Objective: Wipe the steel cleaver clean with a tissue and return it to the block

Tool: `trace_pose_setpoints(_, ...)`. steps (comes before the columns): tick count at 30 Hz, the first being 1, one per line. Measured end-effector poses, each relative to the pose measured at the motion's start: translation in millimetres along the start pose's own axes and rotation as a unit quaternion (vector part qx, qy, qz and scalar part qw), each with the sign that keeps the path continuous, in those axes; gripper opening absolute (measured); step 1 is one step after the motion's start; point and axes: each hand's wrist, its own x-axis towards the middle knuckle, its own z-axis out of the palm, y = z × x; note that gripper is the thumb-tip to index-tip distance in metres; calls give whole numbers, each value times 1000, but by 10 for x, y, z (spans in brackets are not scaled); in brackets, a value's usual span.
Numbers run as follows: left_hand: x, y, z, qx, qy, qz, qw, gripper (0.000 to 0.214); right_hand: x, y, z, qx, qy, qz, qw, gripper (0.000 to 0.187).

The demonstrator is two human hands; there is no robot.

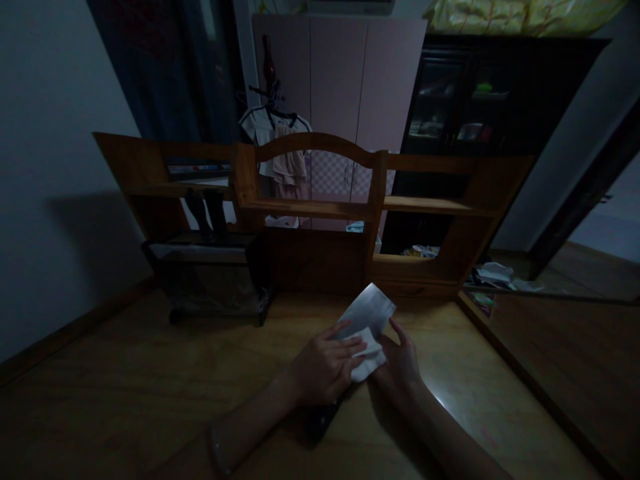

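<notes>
Far on the left of the wooden desk (150, 373) stands a knife rack (205, 280) with a see-through front. Two black handles (206, 208) stick up out of it. Behind it, a wooden shelf (320, 207) runs along the far edge of the desk.

Near the middle, the left hand (325, 367) comes in from the near left. Its fingers (350, 347) are bent over a white cloth (369, 357) and press it flat on a wide, shiny blade (371, 308). The blade is in the middle of the desk, a bit to the right, held up at a slant between the two hands. Its far end points at the shelf. A dark shape (323, 420) pokes out under the left wrist. The room is very dark, so I can only guess that it is the grip of the knife.

Just to the right, the right hand (400, 367) holds the blade from its right side. Its fingers are close together along that edge, with one fingertip (394, 325) touching the metal.

The far part of the blade is bare and shines. The near part is under the cloth, so I cannot see if it is clean. I think the wiping is about half done, with the near part and the hidden side left to do. The knife is not in the rack yet.

Far to the right, some papers (495, 275) lie past the edge of the desk.
</notes>
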Motion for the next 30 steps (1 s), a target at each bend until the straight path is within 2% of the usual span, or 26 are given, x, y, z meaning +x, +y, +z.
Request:
trace_pose_setpoints(3,1,-14,2,15,19,-46,999,43,1,3,-9,11,-18,-1,1000,32)
trace_pose_setpoints(8,-28,-77,2,37,75,-83,993,45,0,-4,-43,-1,-17,-1,1000,33)
trace_pose_setpoints(12,-59,-155,64,47,96,-141,984,44,9,-9,-64,-5,-32,4,999,31)
trace_pose_setpoints(15,-90,-216,101,54,108,-161,979,45,12,-11,-75,-13,-30,1,999,28)
trace_pose_setpoints(20,-92,-210,70,34,106,-130,985,45,17,-18,-85,-6,-32,4,999,28)
trace_pose_setpoints(24,-36,-107,14,-1,45,-95,995,43,17,-10,-73,-2,-27,9,1000,31)
trace_pose_setpoints(27,-12,-54,-6,-32,-12,-48,998,43,6,1,-40,-7,4,-5,1000,31)
trace_pose_setpoints(30,-15,-47,-8,-50,-29,-20,998,45,1,4,-3,-13,13,0,1000,30)
